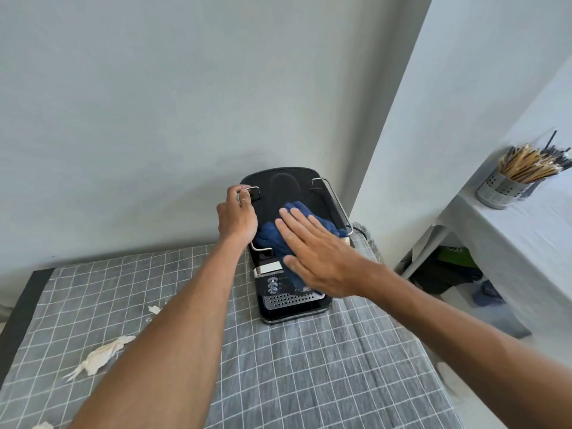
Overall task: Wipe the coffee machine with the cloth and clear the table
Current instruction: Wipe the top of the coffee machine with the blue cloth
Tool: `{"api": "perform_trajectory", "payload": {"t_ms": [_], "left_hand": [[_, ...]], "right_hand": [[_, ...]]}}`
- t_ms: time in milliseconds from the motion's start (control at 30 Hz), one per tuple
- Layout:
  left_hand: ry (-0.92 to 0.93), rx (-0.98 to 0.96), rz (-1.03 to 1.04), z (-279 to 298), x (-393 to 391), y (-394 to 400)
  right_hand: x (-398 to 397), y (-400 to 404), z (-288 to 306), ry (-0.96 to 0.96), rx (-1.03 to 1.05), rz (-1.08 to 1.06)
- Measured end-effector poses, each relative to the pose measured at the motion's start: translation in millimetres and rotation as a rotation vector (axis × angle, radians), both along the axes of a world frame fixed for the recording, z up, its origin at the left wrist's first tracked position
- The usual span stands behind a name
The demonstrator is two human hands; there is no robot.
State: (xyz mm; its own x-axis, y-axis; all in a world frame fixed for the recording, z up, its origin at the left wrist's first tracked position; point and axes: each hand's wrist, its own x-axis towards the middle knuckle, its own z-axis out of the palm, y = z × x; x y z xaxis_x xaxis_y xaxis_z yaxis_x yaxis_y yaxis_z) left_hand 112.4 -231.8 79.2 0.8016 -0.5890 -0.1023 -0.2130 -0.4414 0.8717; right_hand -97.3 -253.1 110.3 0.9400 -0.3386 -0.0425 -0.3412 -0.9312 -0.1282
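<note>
A black coffee machine [286,187] with chrome rails stands at the far right of the table, against the wall. My left hand [236,216] grips the chrome rail on its top left edge. A dark blue cloth [269,235] lies bunched on the machine's top. My right hand [312,255] rests flat on the cloth with fingers spread, pressing it down. The machine's buttons and perforated drip tray [288,300] show below my right hand.
The table wears a grey checked cover [294,366]. Crumpled white paper scraps [99,357] lie at the left, with a small piece [153,309] further in. At the right stands a white-covered table with a metal holder of sticks [507,187]; bags sit underneath it.
</note>
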Motion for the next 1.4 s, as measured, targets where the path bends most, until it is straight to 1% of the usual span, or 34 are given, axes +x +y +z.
{"api": "perform_trajectory", "payload": {"t_ms": [67,167,233,300,400,467,533,667,767,833,967,1067,1133,1233,1333,1400], "left_hand": [[0.011,0.031,-0.012,0.4,-1.0,0.3],[0.023,0.008,-0.034,-0.7,-1.4,1.6],[0.013,-0.005,-0.039,-2.9,0.9,2.6],[0.01,-0.019,-0.019,-4.4,2.6,3.5],[0.023,-0.044,0.003,-3.9,0.5,1.3],[0.061,-0.03,0.012,-3.4,-1.4,-1.3],[0.089,-0.012,0.01,-3.6,-1.7,-2.8],[0.116,-0.022,0.02,-3.6,-1.9,-2.8],[0.122,-0.032,0.036,-3.8,-1.8,-1.8],[0.128,-0.045,0.041,-3.3,-2.1,-1.4],[0.128,-0.061,0.036,-3.4,-2.5,-0.5],[0.133,-0.067,0.036,-5.2,-1.6,-1.2],[0.136,-0.068,0.039,-5.4,-2.3,-1.1],[0.143,-0.056,0.049,-3.8,-4.5,-0.6],[0.156,-0.063,0.066,-4.3,-3.7,-0.6],[0.156,-0.066,0.066,-5.3,-3.1,-0.5]], "right_hand": [[2.0,-10.8,1.6,0.036,0.038,-0.085],[44.7,-29.3,5.3,0.056,0.06,-0.289],[65.7,-33.0,2.4,0.034,0.065,-0.34],[62.9,-27.1,-2.1,0.012,0.022,-0.277],[26.8,-3.0,-4.2,-0.041,-0.044,-0.09],[6.9,5.3,-2.6,-0.042,-0.01,-0.031],[7.2,-2.3,4.2,0.0,0.021,-0.051],[59.5,-40.5,4.7,0.062,-0.086,-0.115],[100.7,-68.1,9.2,0.091,-0.077,-0.128],[112.1,-73.8,10.6,0.079,-0.045,-0.132],[89.7,-46.5,3.1,0.03,-0.088,-0.141],[46.3,-6.1,5.8,-0.015,-0.044,-0.078],[25.9,5.0,5.6,-0.012,-0.036,-0.03],[28.1,-9.2,5.2,0.008,-0.023,-0.003],[58.9,-43.2,4.7,0.044,-0.011,0.007],[83.3,-70.1,3.6,0.031,0.011,-0.028]]}}
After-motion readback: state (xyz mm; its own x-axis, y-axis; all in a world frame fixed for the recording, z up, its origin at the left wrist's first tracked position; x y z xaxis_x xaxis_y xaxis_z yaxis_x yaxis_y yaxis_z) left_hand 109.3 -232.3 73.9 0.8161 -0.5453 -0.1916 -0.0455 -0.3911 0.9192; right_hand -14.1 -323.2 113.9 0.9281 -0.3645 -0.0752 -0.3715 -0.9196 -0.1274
